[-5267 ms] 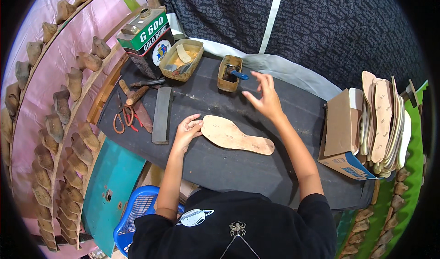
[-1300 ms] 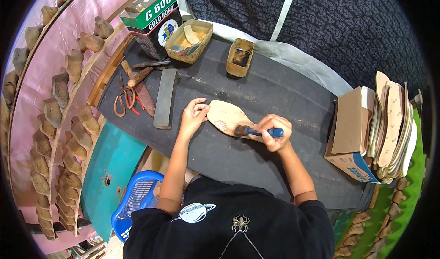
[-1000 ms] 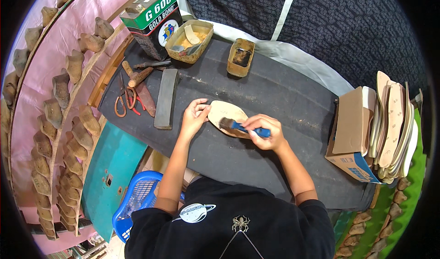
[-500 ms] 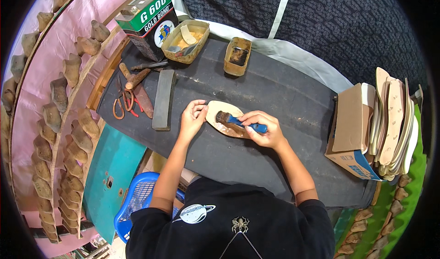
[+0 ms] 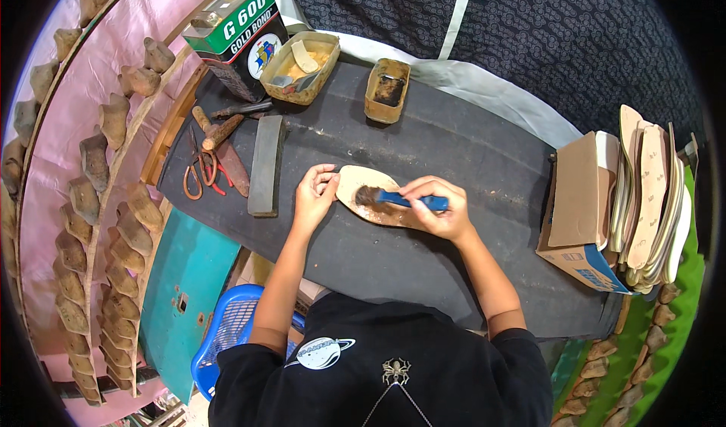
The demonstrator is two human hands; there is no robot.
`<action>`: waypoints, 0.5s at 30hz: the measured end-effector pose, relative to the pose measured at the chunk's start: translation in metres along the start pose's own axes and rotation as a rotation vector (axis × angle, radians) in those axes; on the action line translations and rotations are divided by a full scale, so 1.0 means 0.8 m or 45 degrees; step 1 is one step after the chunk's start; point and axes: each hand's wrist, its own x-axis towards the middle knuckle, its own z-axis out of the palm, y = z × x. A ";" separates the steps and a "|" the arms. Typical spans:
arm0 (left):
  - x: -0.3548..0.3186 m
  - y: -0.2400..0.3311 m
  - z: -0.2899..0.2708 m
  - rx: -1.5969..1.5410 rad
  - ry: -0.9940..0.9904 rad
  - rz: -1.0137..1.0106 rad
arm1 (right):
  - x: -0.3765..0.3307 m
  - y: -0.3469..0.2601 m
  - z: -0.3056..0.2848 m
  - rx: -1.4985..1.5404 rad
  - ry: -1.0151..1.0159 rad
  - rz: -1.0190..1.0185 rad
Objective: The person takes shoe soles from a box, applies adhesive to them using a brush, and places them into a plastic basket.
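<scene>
I am brushing a shoe sole [image 5: 376, 198].
My left hand [image 5: 316, 194] is pressing its left end; my right hand [image 5: 439, 214] is gripping the brush [image 5: 393, 197], pointing left.

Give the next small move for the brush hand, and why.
Probably drag the brush back along the insole toward its heel end. The bristles sit near the end the left hand pins, and the right hand covers the remaining length.
</scene>
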 end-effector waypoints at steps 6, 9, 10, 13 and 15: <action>-0.001 0.002 0.002 -0.027 0.014 -0.043 | -0.004 0.013 -0.010 0.022 -0.044 0.031; -0.001 0.003 0.002 -0.024 0.012 -0.037 | -0.005 0.016 -0.030 0.033 0.077 -0.022; -0.001 0.003 0.001 -0.004 0.009 -0.025 | -0.004 0.016 -0.033 0.017 0.121 -0.052; -0.001 0.003 -0.001 0.013 -0.008 -0.018 | -0.003 0.012 -0.031 0.041 0.215 -0.065; -0.002 0.003 -0.001 0.014 0.000 -0.019 | -0.003 0.009 -0.026 0.016 0.174 -0.034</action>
